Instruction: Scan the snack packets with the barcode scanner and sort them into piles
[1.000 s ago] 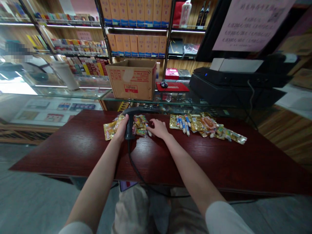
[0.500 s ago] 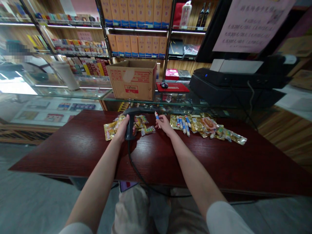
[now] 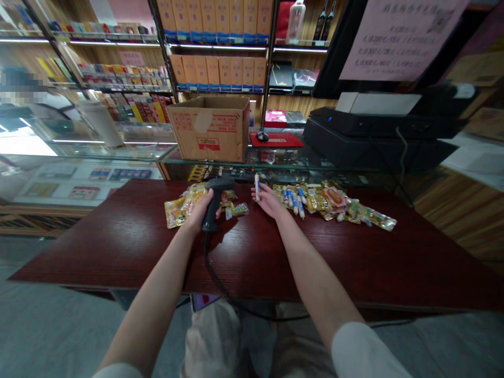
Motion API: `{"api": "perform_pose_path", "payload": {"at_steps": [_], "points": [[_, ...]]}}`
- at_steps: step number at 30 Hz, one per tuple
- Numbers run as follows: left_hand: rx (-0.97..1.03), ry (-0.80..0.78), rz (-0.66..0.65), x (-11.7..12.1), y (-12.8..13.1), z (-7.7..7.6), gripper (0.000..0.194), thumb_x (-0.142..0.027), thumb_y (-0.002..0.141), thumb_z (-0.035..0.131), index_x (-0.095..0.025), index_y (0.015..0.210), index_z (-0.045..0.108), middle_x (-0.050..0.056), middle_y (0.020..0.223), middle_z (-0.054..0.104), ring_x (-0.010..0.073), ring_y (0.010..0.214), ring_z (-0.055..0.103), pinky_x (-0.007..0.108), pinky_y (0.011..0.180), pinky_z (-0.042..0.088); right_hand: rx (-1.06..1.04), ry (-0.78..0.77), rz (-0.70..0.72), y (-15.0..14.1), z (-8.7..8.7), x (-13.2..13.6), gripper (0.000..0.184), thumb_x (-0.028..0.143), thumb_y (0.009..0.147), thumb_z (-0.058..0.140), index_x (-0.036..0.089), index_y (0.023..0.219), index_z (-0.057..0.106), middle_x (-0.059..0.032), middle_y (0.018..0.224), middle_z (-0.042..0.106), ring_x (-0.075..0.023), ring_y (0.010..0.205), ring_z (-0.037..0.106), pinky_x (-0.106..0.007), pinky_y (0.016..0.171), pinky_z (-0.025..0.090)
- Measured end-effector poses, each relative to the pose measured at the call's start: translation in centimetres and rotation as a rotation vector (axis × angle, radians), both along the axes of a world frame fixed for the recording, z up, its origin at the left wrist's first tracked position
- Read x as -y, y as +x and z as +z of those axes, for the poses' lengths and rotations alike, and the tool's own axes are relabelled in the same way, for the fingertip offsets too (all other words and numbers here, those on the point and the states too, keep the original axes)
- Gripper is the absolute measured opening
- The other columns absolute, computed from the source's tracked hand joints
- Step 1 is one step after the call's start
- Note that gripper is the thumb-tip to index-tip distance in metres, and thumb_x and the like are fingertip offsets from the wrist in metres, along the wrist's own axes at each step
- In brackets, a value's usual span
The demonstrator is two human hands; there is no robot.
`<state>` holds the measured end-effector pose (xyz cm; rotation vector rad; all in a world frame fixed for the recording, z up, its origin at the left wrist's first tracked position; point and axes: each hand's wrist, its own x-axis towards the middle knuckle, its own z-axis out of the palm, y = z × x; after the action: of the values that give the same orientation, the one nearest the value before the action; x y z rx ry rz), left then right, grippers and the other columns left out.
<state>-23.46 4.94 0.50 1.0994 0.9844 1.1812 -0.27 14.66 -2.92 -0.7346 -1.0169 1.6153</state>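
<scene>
My left hand (image 3: 201, 211) is closed round the grip of a black barcode scanner (image 3: 211, 212), whose head points right and whose cable runs down over the table edge. In my right hand (image 3: 269, 201) a slim white-and-blue wrapped sausage (image 3: 257, 184) stands nearly upright, held at its lower end by the fingers. Several similar sausages (image 3: 294, 201) lie just right of that hand. Gold snack packets (image 3: 174, 212) lie beside and partly behind my left hand, and small packets (image 3: 237, 210) lie between the two hands.
More gold packets (image 3: 380, 218) spread to the right on the dark red table (image 3: 244, 262). Behind it, a cardboard box (image 3: 208, 131) stands on a glass counter, with a red mouse pad (image 3: 281, 139) and black till equipment (image 3: 378, 136) to its right. A person (image 3: 47, 105) is at the far left.
My right hand has turned more palm-up, and the sausage has gone from tilted to nearly upright. The scanner has tilted, its head now angled differently. The camera view has shifted slightly.
</scene>
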Motion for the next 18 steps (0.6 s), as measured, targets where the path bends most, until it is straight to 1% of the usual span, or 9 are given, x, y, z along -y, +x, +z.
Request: {"api": "perform_pose_path", "payload": {"at_steps": [3, 5, 9, 12, 15, 18], "points": [[-0.021, 0.015, -0.035, 0.0, 0.0, 0.0, 0.067, -0.073, 0.081, 0.052, -0.011, 0.105, 0.065, -0.001, 0.048, 0.052, 0.0119, 0.043, 0.049, 0.022, 0.041, 0.033, -0.011, 0.037, -0.012, 0.0, -0.4, -0.1, 0.047, 0.013, 0.057, 0.076, 0.025, 0.1, 0.062, 0.0042, 0.08, 0.064, -0.0108, 0.07, 0.059, -0.024, 0.065, 0.048], [-0.023, 0.014, -0.034, 0.0, 0.0, 0.0, 0.068, -0.073, 0.081, 0.051, -0.011, 0.106, 0.064, -0.001, 0.048, 0.052, 0.012, 0.044, 0.049, 0.022, 0.041, 0.033, 0.007, 0.062, -0.028, 0.0, -0.6, -0.2, 0.051, 0.015, 0.053, 0.08, 0.026, 0.099, 0.061, 0.0056, 0.078, 0.061, -0.0098, 0.068, 0.056, -0.023, 0.062, 0.046], [-0.023, 0.022, -0.028, 0.1, 0.0, -0.1, 0.067, -0.072, 0.082, 0.051, -0.012, 0.106, 0.065, -0.001, 0.048, 0.052, 0.012, 0.044, 0.048, 0.022, 0.042, 0.033, 0.092, 0.13, -0.116, -0.2, -1.1, -0.5, 0.043, 0.022, 0.051, 0.082, 0.022, 0.084, 0.055, 0.007, 0.075, 0.055, -0.0071, 0.062, 0.05, -0.021, 0.055, 0.039], [-0.027, 0.019, -0.028, 0.0, 0.1, -0.2, 0.066, -0.073, 0.081, 0.051, -0.012, 0.103, 0.065, -0.001, 0.049, 0.052, 0.012, 0.044, 0.049, 0.023, 0.042, 0.035, 0.184, 0.165, -0.119, -0.5, -1.3, -0.6, 0.039, 0.026, 0.052, 0.082, 0.021, 0.078, 0.054, 0.0081, 0.067, 0.052, -0.0059, 0.054, 0.044, -0.021, 0.05, 0.036], [-0.025, 0.021, -0.017, 0.0, 0.2, -0.3, 0.065, -0.073, 0.08, 0.052, -0.012, 0.1, 0.066, 0.0, 0.049, 0.053, 0.0121, 0.043, 0.049, 0.023, 0.042, 0.036, 0.212, 0.167, -0.109, -0.7, -1.3, -0.4, 0.037, 0.028, 0.052, 0.083, 0.019, 0.079, 0.058, 0.0068, 0.065, 0.055, -0.0073, 0.056, 0.049, -0.022, 0.053, 0.041], [-0.029, 0.017, -0.019, 0.1, 0.3, -0.1, 0.065, -0.073, 0.08, 0.053, -0.012, 0.1, 0.066, 0.0, 0.048, 0.053, 0.0123, 0.043, 0.049, 0.023, 0.042, 0.036, 0.121, 0.127, -0.1, -0.8, -1.0, -0.3, 0.036, 0.027, 0.054, 0.083, 0.019, 0.081, 0.062, 0.0035, 0.072, 0.06, -0.01, 0.065, 0.057, -0.026, 0.065, 0.051]]}}
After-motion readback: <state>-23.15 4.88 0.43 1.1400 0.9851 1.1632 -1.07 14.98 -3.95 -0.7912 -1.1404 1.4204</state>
